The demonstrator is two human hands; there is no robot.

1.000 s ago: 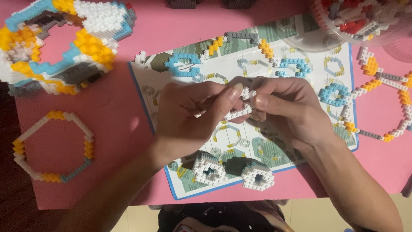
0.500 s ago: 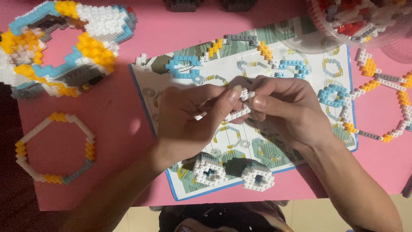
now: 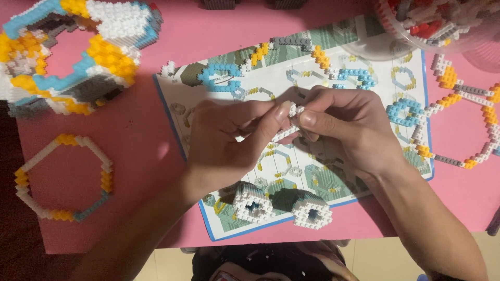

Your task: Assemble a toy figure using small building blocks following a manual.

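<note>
Barely anything has shifted since a second ago — both hands stay over the instruction sheet (image 3: 364, 171), fingertips together as before. The left hand (image 3: 224, 140) and the right hand (image 3: 349, 130) each pinch one end of a short white brick strip (image 3: 289, 127), thumbs pressing towards each other, so both grips are closed on it. It sits right between the two thumbs, held above the pink desk (image 3: 151, 156). Such a strip looks light and stiff but likely to snap apart at its joints — best taken at the ends, as here. Two small white brick rings (image 3: 252, 202) lie near the sheet's lower edge; a hexagon hoop (image 3: 62, 177) rests well left.
</note>
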